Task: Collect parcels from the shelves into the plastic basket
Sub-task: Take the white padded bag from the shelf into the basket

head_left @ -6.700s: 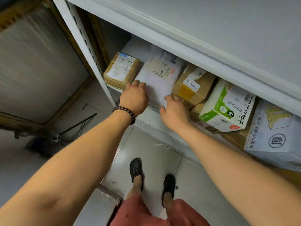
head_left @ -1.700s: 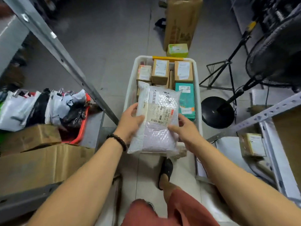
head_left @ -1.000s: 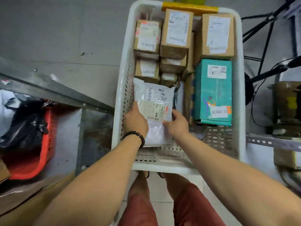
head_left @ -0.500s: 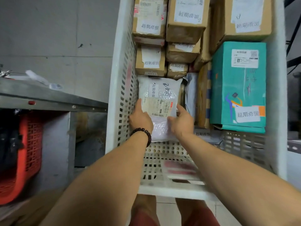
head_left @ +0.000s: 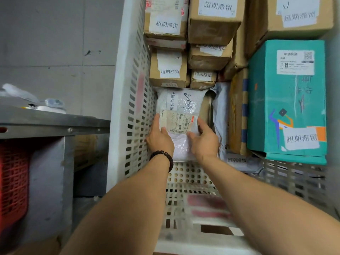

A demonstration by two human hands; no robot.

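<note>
The white plastic basket (head_left: 132, 92) stands on the floor below me, packed with parcels. A white padded parcel (head_left: 181, 105) with a shipping label lies flat on the basket's floor by the left wall, its far end against the brown boxes. My left hand (head_left: 160, 138) holds its left edge with the thumb on the label. My right hand (head_left: 204, 141) holds its right edge, thumb on top. Both hands are low inside the basket. The parcel's near end is partly hidden by my hands.
Several brown cardboard boxes (head_left: 213, 19) fill the basket's far end. A teal box (head_left: 287, 100) fills its right side, with a grey bag (head_left: 220, 115) beside it. A grey metal shelf (head_left: 46, 124) and a red basket (head_left: 12, 181) are at the left.
I carried the white parcel from the shelf to the basket. Over the last second my hands lowered it to the basket floor against the left wall, and my head came closer.
</note>
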